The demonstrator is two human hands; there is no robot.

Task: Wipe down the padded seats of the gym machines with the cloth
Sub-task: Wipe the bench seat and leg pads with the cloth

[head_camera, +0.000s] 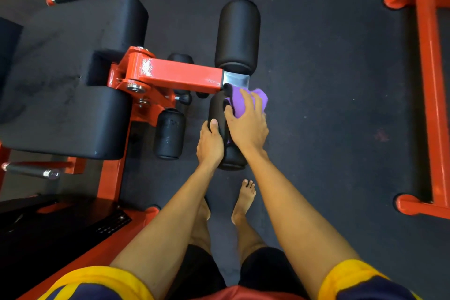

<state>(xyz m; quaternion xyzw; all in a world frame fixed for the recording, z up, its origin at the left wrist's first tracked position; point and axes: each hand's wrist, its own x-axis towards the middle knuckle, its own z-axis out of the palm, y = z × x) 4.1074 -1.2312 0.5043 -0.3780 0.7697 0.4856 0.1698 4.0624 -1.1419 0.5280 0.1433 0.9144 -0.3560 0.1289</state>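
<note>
Your right hand (247,126) is clutching the purple cloth (238,105), fingers curling over it and pressing it onto the near foam roller pad (216,109) just beside the chrome bar (235,78). Your left hand (210,143) is gripping that same roller, thumb lying across it. The roller is hanging off the red arm (180,75), with the black padded seat (60,80) lying further left.

Cloth (239,102): purple, soft fuzzy weave, matt. Near roller pad (215,108): black, smooth vinyl-like skin, slight sheen. Far roller pad (237,39): same, w/ soft highlights. Seat pad (60,80): black upholstery, matt, grey dusty scuffs. Lever arm (180,75): red painted metal, glossy. Steel insert (237,79) at its end: bare, bright. Pivot bolt (135,87): shiny metal. Small roller (169,136): black, dull, pale specks. Floor (328,105): dark, rubber-like, matt, grainy.
</note>
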